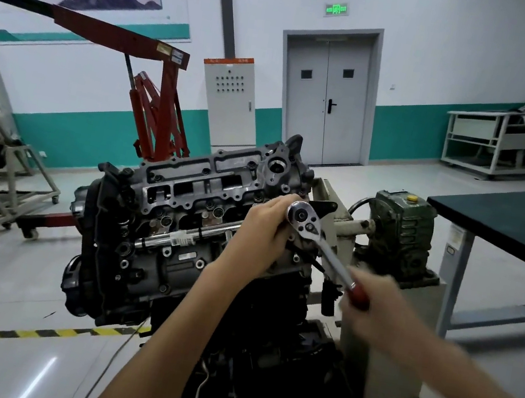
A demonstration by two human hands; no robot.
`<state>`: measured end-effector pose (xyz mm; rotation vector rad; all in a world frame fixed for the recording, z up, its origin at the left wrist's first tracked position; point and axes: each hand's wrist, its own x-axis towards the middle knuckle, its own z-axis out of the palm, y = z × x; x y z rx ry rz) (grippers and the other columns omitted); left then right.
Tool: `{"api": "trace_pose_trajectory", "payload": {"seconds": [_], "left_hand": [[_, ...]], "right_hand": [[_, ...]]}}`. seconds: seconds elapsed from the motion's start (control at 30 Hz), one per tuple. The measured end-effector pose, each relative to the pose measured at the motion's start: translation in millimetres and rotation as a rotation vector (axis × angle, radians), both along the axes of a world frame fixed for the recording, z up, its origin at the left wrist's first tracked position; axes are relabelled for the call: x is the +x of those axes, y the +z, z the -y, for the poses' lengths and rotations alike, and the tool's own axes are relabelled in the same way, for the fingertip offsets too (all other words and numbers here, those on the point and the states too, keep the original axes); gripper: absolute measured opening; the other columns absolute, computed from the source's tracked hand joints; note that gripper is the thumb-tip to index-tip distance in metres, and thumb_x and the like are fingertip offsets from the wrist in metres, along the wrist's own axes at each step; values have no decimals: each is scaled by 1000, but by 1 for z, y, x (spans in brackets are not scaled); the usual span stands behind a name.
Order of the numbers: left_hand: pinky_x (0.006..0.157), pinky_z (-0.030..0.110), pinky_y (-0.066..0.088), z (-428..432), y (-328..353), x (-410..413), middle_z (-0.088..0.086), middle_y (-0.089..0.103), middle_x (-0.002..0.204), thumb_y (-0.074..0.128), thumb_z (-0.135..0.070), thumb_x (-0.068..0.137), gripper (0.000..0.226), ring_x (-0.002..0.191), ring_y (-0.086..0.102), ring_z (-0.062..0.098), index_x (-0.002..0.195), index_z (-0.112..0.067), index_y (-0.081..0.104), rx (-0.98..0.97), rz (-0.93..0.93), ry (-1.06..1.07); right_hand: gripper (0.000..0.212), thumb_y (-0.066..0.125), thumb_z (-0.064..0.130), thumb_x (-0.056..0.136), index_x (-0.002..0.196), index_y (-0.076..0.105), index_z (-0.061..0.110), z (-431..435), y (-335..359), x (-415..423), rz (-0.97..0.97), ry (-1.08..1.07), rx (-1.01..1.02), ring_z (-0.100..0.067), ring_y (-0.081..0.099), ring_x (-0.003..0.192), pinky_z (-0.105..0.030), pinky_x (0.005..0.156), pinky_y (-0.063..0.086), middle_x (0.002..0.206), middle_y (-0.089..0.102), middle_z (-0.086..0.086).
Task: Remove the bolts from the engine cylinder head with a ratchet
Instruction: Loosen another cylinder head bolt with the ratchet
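The engine [141, 248] stands on a stand in the middle, its grey cylinder head [207, 186] facing up with several bolts along its rim. A chrome ratchet [317, 239] with a red handle sits over the head's right near corner. My left hand [262, 230] grips the ratchet just under its round head, hiding the socket and bolt below. My right hand [372, 304], blurred, holds the red handle end at the lower right.
A dark green workbench [522, 218] stands to the right. A green gearbox [402, 229] on the engine stand sits just beyond the ratchet. A red engine hoist [157, 111] rises behind the engine. Yellow-black floor tape [23, 332] runs at the lower left.
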<state>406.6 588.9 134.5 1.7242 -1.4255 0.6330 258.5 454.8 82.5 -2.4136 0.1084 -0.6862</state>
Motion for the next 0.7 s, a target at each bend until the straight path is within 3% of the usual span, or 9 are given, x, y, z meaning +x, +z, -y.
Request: {"api": "trace_pose_trajectory", "payload": {"seconds": [0.1, 0.13, 0.2, 0.27, 0.3, 0.4, 0.47, 0.6, 0.7], "left_hand": [[82, 21, 48, -5, 3, 2, 9, 69, 99, 55, 12, 85, 23, 91, 63, 17, 105, 3, 64, 14, 61, 5], [79, 18, 48, -5, 3, 2, 10, 70, 95, 55, 12, 84, 23, 87, 63, 17, 103, 4, 65, -23, 82, 19], [74, 10, 45, -1, -3, -2, 12, 70, 87, 53, 14, 81, 23, 78, 63, 15, 99, 6, 66, -128, 88, 57], [69, 4, 41, 5, -10, -6, 10, 69, 80, 54, 18, 78, 25, 70, 61, 10, 96, 6, 66, -211, 68, 104], [67, 1, 38, 9, -14, -9, 8, 68, 78, 54, 19, 77, 26, 68, 55, 4, 95, 5, 66, -248, 54, 125], [63, -1, 31, 18, -23, -17, -2, 59, 71, 56, 15, 77, 19, 66, 43, -3, 90, 4, 66, -361, 2, 182], [59, 5, 33, 20, -24, -18, -7, 56, 70, 57, 11, 81, 13, 62, 43, 0, 87, 2, 65, -393, -19, 195], [66, 22, 48, 4, -12, -5, 7, 70, 78, 61, 15, 76, 20, 68, 63, 18, 89, 1, 67, -278, 3, 136], [67, 16, 48, 1, 4, 4, -5, 67, 72, 64, 11, 74, 18, 68, 62, 7, 74, -7, 66, -103, -99, -23]], "right_hand": [[26, 57, 6, 82, 75, 44, 28, 43, 47, -5, -105, 1, -364, -3, 57, 52, -11, 52, 45, 58, 52, 13], [27, 57, 7, 81, 78, 43, 30, 48, 54, -3, -93, 1, -402, 1, 57, 53, -7, 52, 42, 57, 51, 15], [25, 57, 6, 82, 77, 46, 27, 45, 44, 0, -85, -17, -359, -4, 58, 53, -14, 55, 48, 60, 54, 9], [16, 60, 2, 81, 78, 52, 16, 24, 13, 1, -44, -39, -146, -17, 57, 53, -29, 55, 52, 63, 58, -5], [11, 60, 0, 79, 78, 55, 10, 6, -5, 2, 21, -52, -15, -17, 54, 51, -30, 52, 49, 61, 58, -8], [21, 58, -1, 79, 69, 48, 15, -59, -35, 15, 135, -39, 418, -6, 40, 35, -19, 36, 32, 43, 45, 3], [26, 54, 0, 81, 67, 44, 19, -87, -40, 26, 122, 35, 621, -8, 39, 27, -16, 32, 29, 38, 42, 4], [34, 57, -2, 76, 60, 40, 23, -49, -16, 16, 76, -45, 225, -5, 40, 40, -17, 41, 34, 49, 45, 4], [32, 59, 0, 79, 64, 48, 27, 4, 21, 1, -139, 46, -87, -3, 50, 46, -17, 47, 43, 61, 55, 2]]}}
